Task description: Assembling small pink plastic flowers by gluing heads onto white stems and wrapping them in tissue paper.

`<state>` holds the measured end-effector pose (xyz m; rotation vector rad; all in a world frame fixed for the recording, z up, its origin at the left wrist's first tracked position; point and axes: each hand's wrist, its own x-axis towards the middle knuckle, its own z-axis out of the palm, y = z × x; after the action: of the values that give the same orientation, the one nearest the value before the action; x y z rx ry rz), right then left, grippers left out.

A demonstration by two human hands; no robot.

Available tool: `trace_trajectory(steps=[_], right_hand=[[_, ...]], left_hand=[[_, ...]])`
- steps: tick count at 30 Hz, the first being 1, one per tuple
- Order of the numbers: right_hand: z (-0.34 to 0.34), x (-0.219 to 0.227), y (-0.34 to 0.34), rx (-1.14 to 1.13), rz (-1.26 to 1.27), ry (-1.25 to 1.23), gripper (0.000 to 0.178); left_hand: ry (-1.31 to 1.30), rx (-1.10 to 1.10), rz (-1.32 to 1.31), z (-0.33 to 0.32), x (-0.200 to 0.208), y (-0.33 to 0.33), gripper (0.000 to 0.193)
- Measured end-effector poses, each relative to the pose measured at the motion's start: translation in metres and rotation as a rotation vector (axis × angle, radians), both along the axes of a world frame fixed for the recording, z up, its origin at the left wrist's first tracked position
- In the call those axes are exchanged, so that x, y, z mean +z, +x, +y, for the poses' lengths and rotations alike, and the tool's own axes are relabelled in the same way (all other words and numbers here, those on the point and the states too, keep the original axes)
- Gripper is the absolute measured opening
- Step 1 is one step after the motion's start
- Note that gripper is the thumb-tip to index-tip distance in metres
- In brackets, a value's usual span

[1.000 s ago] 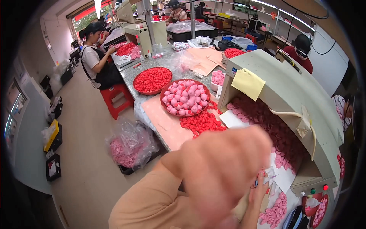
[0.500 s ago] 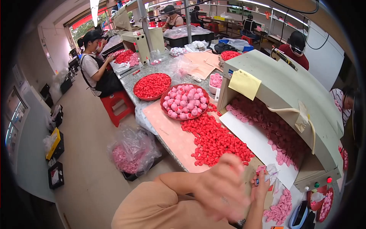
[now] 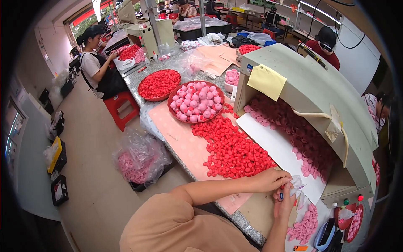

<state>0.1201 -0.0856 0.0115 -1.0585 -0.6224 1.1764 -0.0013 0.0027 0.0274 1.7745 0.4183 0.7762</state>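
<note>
My left hand (image 3: 272,179) reaches across from the left, fingertips pinched together against the fingertips of my right hand (image 3: 285,200). What lies between them is mostly hidden; a bit of pink shows there. My right hand is curled around a small object with a dark blue label (image 3: 281,195), whose kind I cannot make out. Just beyond the fingers is a crumpled white wrapper (image 3: 298,183). A spread of small red pieces (image 3: 239,153) lies left of my hands on a pink sheet (image 3: 180,136). Soft pink pieces (image 3: 304,224) are heaped to their right.
A grey arched machine (image 3: 319,92) stands at the right, pink pieces beneath it on a white board (image 3: 273,147). Round pink pieces fill a red basket (image 3: 171,110); another red basket (image 3: 145,97) holds red ones. A seated co-worker (image 3: 98,63) is at the far left.
My left hand, blurred in mid-air before, has moved away from me to meet my right hand's fingertips. The right hand still holds the small labelled object. The view has shifted slightly.
</note>
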Motion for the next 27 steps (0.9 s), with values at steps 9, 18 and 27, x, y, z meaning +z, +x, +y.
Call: trace_trajectory(steps=[9,18,27], right_hand=[[0.004,-0.003,0.0,0.047,-0.026,-0.073,0.021],[0.004,-0.011,0.005,0.065,-0.028,-0.036,0.024],[0.006,-0.02,0.002,-0.001,-0.06,-0.048,0.024]], left_hand=[[-0.368,-0.088,0.043,-0.001,-0.006,-0.008,0.032],[-0.438,-0.061,-0.083,-0.007,-0.017,0.0,0.032],[-0.525,-0.062,-0.084,-0.005,-0.025,0.003,0.032]])
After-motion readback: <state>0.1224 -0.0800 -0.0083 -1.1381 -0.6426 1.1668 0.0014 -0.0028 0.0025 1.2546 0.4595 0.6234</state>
